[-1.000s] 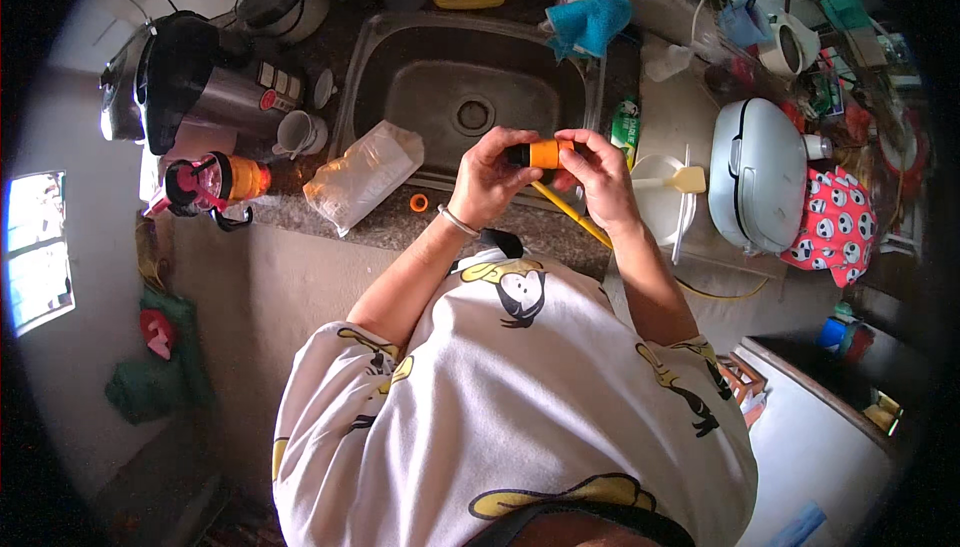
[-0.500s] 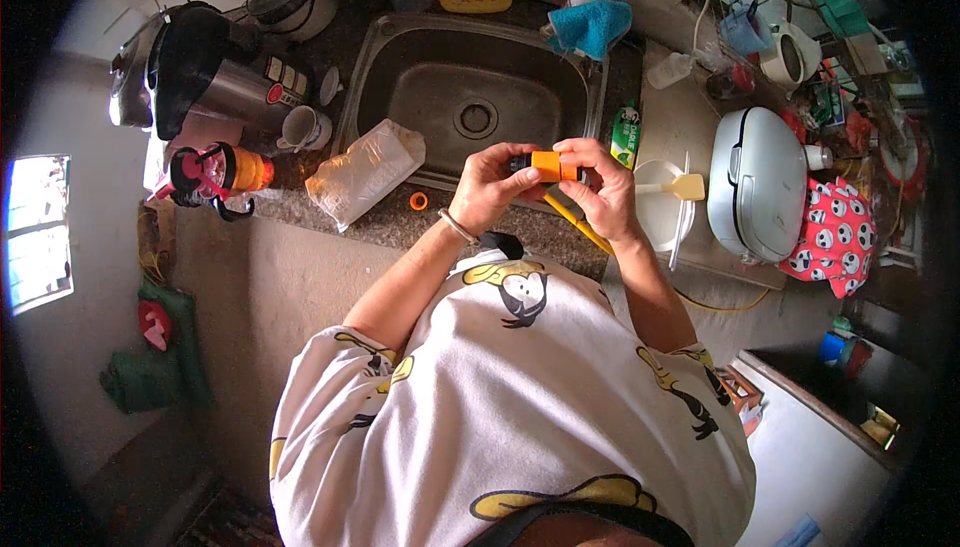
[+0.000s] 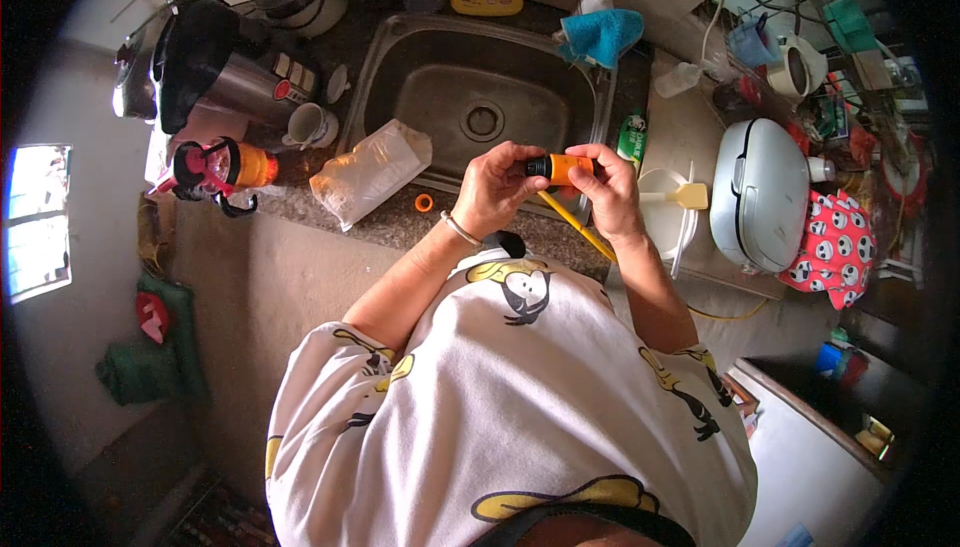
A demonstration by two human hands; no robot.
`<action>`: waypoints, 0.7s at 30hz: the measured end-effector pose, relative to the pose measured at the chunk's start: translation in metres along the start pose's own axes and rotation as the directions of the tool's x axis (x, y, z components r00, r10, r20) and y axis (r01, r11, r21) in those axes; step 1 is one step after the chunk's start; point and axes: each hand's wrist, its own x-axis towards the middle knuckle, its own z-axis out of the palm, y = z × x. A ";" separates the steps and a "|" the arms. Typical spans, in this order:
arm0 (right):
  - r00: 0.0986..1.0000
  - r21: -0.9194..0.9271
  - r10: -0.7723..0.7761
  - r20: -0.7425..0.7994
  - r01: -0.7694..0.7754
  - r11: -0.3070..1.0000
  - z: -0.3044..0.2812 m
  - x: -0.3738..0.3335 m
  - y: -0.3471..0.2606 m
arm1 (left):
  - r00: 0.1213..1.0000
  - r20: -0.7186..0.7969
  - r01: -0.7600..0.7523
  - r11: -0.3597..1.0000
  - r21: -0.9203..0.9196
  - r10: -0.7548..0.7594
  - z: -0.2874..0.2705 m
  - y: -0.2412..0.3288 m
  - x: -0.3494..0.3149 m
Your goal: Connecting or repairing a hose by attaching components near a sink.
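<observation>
Above the sink's front edge, I hold an orange and black hose connector (image 3: 568, 168) level between both hands. My left hand (image 3: 488, 193) is closed, its thumb and fingers pinching the black end. On the orange body, my right hand (image 3: 614, 205) grips with thumb and fingers. A thin yellow hose (image 3: 578, 225) slants down to the right below the connector; where it starts is hidden by my hands. To the left, a small orange ring (image 3: 424, 210) lies on the speckled counter (image 3: 385, 225), near a crumpled clear plastic bag (image 3: 370, 175).
A steel sink (image 3: 372, 77) lies beyond my hands. On the left stand a mug (image 3: 312, 127) and an electric pot (image 3: 235, 77). A bowl (image 3: 655, 232) with a spatula (image 3: 690, 196) and a pale lidded appliance (image 3: 765, 197) are on the right. A blue cloth (image 3: 605, 37) hangs behind.
The connector has turned in my hands, showing more of its black end on the left. My right thumb now lies across the orange body. The view has shifted slightly.
</observation>
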 end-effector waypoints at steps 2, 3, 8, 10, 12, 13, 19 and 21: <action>0.998 -0.065 -0.064 -0.003 0.063 0.996 0.002 -0.003 0.000 | 1.000 0.019 -0.011 1.000 0.015 0.011 -0.001 0.010 0.002; 0.991 -0.133 -0.135 -0.020 0.131 0.982 0.001 -0.004 0.004 | 0.999 0.037 -0.023 0.999 0.033 0.021 -0.001 0.012 0.003; 0.931 -0.282 -0.364 -0.008 0.347 0.894 0.008 -0.004 -0.002 | 0.999 0.025 0.047 0.989 -0.141 -0.044 0.000 0.010 0.006; 0.962 -0.192 -0.266 -0.059 0.251 0.949 0.008 -0.003 -0.003 | 0.996 0.017 0.084 0.978 -0.193 -0.083 0.000 0.012 0.008; 0.995 0.031 -0.089 -0.055 0.091 0.995 0.011 -0.001 -0.012 | 0.975 0.049 -0.220 0.922 0.320 0.216 -0.001 0.013 0.011; 0.997 0.251 0.083 -0.009 -0.078 0.965 0.012 0.001 -0.015 | 0.975 0.049 -0.220 0.923 0.316 0.216 -0.004 0.015 0.014; 0.952 0.124 0.304 0.025 -0.305 0.944 0.010 0.011 -0.008 | 0.751 0.442 -0.649 0.421 0.633 0.491 -0.023 0.017 0.036; 0.982 -0.023 0.180 -0.062 -0.182 0.983 0.022 0.013 -0.008 | 0.771 0.423 -0.620 0.412 0.667 0.476 -0.024 0.012 0.038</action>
